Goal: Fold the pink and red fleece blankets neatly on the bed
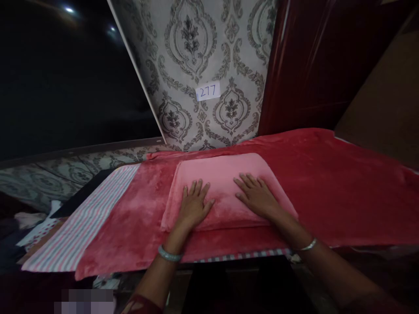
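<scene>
A pink plush blanket (225, 168), folded into a thick rectangle, lies in the middle of a larger red plush blanket (347, 192). My left hand (194, 204) rests flat on the left part of the folded blanket, fingers spread. On its right part lies my right hand (257, 195), also flat with the fingers apart. Neither hand grips anything; both palms touch the soft top. The folded layers show along the left edge of the bundle.
A striped cloth (94, 209) sticks out from under the red blanket at the left. A large dark screen (72, 78) stands at the back left. Behind are patterned wallpaper (190, 43) with a paper label (208, 90) reading 277, and a dark red wooden panel (314, 61).
</scene>
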{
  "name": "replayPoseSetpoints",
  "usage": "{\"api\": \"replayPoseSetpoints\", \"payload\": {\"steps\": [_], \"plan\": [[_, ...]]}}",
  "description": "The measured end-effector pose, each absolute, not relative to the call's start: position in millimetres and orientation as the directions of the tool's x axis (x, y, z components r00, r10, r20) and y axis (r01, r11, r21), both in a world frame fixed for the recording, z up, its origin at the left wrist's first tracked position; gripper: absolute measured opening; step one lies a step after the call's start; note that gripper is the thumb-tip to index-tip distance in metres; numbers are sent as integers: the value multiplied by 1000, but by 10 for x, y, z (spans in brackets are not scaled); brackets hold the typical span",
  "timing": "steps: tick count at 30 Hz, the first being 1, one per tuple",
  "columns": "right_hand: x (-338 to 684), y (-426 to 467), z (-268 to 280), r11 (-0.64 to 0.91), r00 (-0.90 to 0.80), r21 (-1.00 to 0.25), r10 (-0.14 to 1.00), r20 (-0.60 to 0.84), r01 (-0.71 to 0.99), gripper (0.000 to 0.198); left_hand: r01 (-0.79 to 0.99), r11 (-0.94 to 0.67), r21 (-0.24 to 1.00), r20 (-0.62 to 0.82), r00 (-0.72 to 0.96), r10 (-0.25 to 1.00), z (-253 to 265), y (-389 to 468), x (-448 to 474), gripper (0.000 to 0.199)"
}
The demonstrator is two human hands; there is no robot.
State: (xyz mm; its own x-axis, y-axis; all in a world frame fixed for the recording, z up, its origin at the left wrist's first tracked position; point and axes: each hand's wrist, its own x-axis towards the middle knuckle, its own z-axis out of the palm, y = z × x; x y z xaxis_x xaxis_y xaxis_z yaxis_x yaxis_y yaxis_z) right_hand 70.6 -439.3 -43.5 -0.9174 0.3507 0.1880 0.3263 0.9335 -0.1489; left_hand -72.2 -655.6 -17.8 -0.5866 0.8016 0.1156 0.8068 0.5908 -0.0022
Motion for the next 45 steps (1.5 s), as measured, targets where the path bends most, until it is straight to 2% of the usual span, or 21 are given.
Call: {"api": "replayPoseSetpoints", "payload": {"steps": [2, 4, 7, 10, 12, 15, 18, 21, 24, 29, 31, 35, 38, 45], "plan": [[880, -4183, -526, 895, -871, -173, 441, 217, 410, 61, 738, 674, -5, 169, -664, 728, -156, -6689, -749, 63], [1082, -3989, -668, 842, -808, -253, 532, 251, 476, 61, 633, 773, 45, 236, -759, 607, -179, -6897, -799, 63], [1348, -3800, -897, 785, -741, -437, 592, 317, 440, 62, 514, 812, 275, 275, -852, 446, -312, -7251, -898, 64], [1492, -3781, -1017, 736, -681, -581, 625, 382, 349, 65, 448, 689, 570, 304, -894, 330, -475, -7499, -969, 64], [1529, -3831, -1011, 671, -619, -650, 691, 373, 357, 69, 393, 578, 715, 294, -919, 262, -524, -7569, -984, 62], [1546, -3900, -935, 553, -546, -734, 783, 297, 394, 77, 268, 455, 849, 185, -958, 220, -456, -7578, -970, 65], [1554, -3916, -872, 441, -531, -814, 824, 200, 378, 82, 106, 322, 941, 33, -974, 222, -293, -7569, -931, 73], [1552, -3916, -862, 394, -554, -872, 812, 184, 289, 85, -35, 184, 982, -86, -957, 279, -170, -7581, -878, 77], [1539, -3940, -879, 380, -562, -901, 800, 208, 208, 85, -98, 127, 987, -135, -936, 325, -153, -7578, -829, 76], [1550, -3988, -876, 318, -564, -948, 788, 245, 32, 83, -31, 37, 999, -38, -977, 208, -231, -7536, -776, 76], [1567, -3994, -866, 280, -565, -960, 791, 232, -3, 85, -24, -20, 1000, -19, -980, 199, -245, -7532, -769, 79], [1589, -4000, -857, 271, -562, -962, 793, 234, -19, 85, -43, -32, 999, -35, -976, 214, -258, -7548, -779, 83], [1591, -4012, -857, 286, -557, -958, 794, 243, -10, 84, 13, -26, 1000, 19, -975, 222, -301, -7562, -789, 80], [1629, -3980, -829, 286, -589, -958, 779, 217, 26, 83, 13, -181, 983, 71, -945, 319, -402, -7571, -739, 84]]}}
